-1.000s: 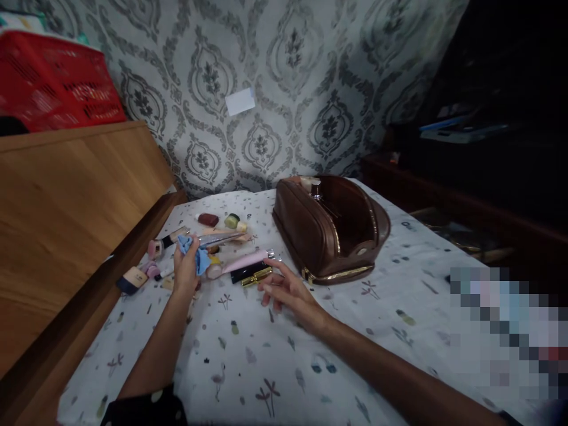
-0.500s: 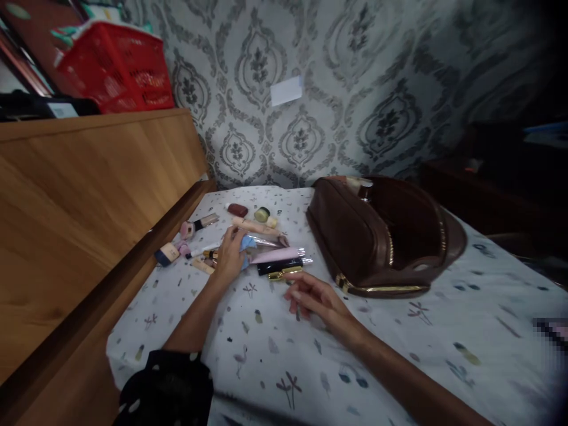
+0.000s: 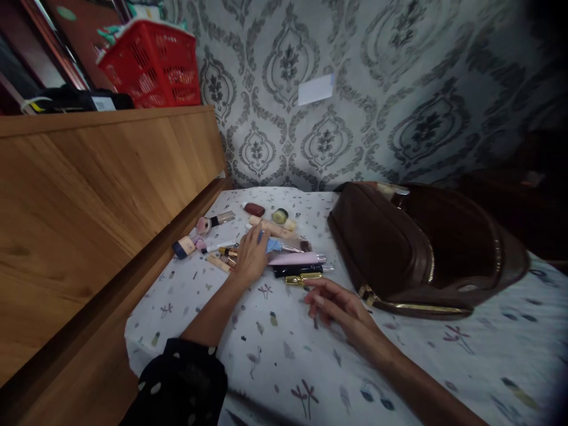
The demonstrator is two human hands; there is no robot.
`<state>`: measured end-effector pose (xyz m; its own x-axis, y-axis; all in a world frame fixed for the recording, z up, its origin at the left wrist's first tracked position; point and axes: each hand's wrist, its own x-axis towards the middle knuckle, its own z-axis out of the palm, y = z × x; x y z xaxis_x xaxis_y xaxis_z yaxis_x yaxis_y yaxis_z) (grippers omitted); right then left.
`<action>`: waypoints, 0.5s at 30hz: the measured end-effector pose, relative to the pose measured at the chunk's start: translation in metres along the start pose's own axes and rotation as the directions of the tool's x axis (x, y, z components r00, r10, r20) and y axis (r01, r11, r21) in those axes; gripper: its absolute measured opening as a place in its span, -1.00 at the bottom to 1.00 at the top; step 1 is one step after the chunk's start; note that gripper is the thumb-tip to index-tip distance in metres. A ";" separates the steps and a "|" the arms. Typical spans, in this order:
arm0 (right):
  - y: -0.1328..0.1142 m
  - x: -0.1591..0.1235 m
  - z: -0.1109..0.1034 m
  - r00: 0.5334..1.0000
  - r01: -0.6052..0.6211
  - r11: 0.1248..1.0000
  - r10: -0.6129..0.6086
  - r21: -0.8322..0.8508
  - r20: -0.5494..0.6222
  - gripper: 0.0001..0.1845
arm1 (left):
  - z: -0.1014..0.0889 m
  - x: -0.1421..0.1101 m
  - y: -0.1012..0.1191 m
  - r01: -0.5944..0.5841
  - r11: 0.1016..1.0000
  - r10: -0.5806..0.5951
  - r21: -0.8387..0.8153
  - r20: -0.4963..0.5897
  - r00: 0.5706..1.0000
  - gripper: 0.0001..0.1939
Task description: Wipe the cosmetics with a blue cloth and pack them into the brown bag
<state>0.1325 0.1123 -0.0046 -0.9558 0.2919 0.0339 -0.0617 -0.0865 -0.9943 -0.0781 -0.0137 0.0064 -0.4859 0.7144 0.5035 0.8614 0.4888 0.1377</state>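
My left hand (image 3: 252, 254) is closed around a crumpled blue cloth (image 3: 274, 243) among the cosmetics, and its fingertips are partly hidden. The cloth lies against a silvery tapering tube with a dark end (image 3: 302, 245). Just below that are a pink tube (image 3: 297, 258), a black tube (image 3: 295, 270) and a gold tube (image 3: 304, 278), side by side. My right hand (image 3: 335, 302) is open, its fingers loosely stretched beside the gold tube; nothing is in it. To the right stands a brown toiletry bag (image 3: 381, 248), unzipped, with a bottle (image 3: 400, 196) showing at its opening.
Left of my hand are a foundation bottle (image 3: 183, 247) and a white pen-like stick (image 3: 220, 246). Farther back lie a dark red bottle (image 3: 254, 209) and a green-lidded jar (image 3: 280, 216). A wooden panel (image 3: 133, 177) edges the left side; a red basket (image 3: 175, 71) rests on top.
The view has swung left. My left hand has come down with the blue cloth and silvery tube, which now lies beside the pink tube. My right hand stays near the gold tube.
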 end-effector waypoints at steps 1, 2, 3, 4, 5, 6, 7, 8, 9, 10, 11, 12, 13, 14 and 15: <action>0.000 0.000 -0.001 1.000 -0.007 1.000 0.007 -0.001 0.001 -0.46 | 0.002 0.000 -0.001 0.026 1.000 -0.026 -0.004 -0.015 1.000 -0.47; 0.001 0.000 -0.001 1.000 -0.016 1.000 0.016 -0.005 0.003 -0.45 | 0.003 0.001 -0.003 0.050 0.998 -0.052 -0.036 -0.036 0.998 -0.45; 0.002 0.000 -0.002 1.000 -0.026 1.000 0.026 -0.010 0.006 -0.44 | 0.004 0.001 -0.006 0.072 0.994 -0.077 -0.085 -0.060 0.995 -0.45; 0.003 0.000 -0.003 0.999 -0.036 0.999 0.036 -0.016 0.011 -0.43 | 0.004 0.002 -0.010 0.091 0.986 -0.103 -0.139 -0.085 0.991 -0.46; 0.005 0.000 -0.004 0.999 -0.040 0.999 0.040 -0.021 0.014 -0.43 | 0.003 0.003 -0.015 0.111 0.976 -0.133 -0.187 -0.108 0.985 -0.48; 0.006 0.000 -0.004 0.999 -0.039 0.999 0.040 -0.023 0.019 -0.44 | 0.002 0.004 -0.020 0.134 0.966 -0.165 -0.221 -0.131 0.978 -0.51; 0.008 0.000 -0.005 0.999 -0.033 0.999 0.034 -0.023 0.024 -0.46 | 0.000 0.005 -0.026 0.159 0.958 -0.199 -0.239 -0.152 0.968 -0.53; 0.009 0.000 -0.005 0.999 -0.026 0.999 0.027 -0.020 0.027 -0.47 | -0.001 0.006 -0.033 0.186 0.952 -0.231 -0.244 -0.172 0.958 -0.55; 0.010 0.000 -0.005 0.999 -0.022 1.000 0.022 -0.016 0.029 -0.48 | -0.003 0.007 -0.041 0.213 0.947 -0.261 -0.240 -0.190 0.946 -0.56; 0.010 0.000 -0.005 0.999 -0.020 1.000 0.020 -0.012 0.031 -0.49 | -0.005 0.008 -0.048 0.246 0.940 -0.296 -0.237 -0.208 0.932 -0.57; 0.010 0.000 -0.005 0.999 -0.020 1.000 0.020 -0.009 0.033 -0.49 | -0.007 0.009 -0.056 0.282 0.931 -0.334 -0.232 -0.225 0.916 -0.58; 0.009 0.000 -0.004 0.999 -0.019 1.000 0.020 -0.007 0.036 -0.48 | -0.009 0.010 -0.064 0.322 0.920 -0.372 -0.224 -0.237 0.897 -0.59; 0.008 0.000 -0.004 0.999 -0.017 1.000 0.018 -0.006 0.040 -0.47 | -0.012 0.010 -0.072 0.363 0.907 -0.409 -0.213 -0.246 0.879 -0.61; 0.006 0.000 -0.004 0.999 -0.014 1.000 0.014 -0.006 0.045 -0.47 | -0.014 0.011 -0.080 0.402 0.894 -0.443 -0.199 -0.250 0.861 -0.63; 0.005 -0.001 -0.003 0.999 -0.012 1.000 0.012 -0.006 0.049 -0.47 | -0.017 0.012 -0.088 0.440 0.879 -0.474 -0.183 -0.250 0.844 -0.66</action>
<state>0.1336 0.1146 -0.0096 -0.9694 0.2439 0.0267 -0.0485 -0.0839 -0.9953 -0.1568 -0.0567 0.0143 -0.7817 0.2459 0.5731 0.5707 0.6525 0.4985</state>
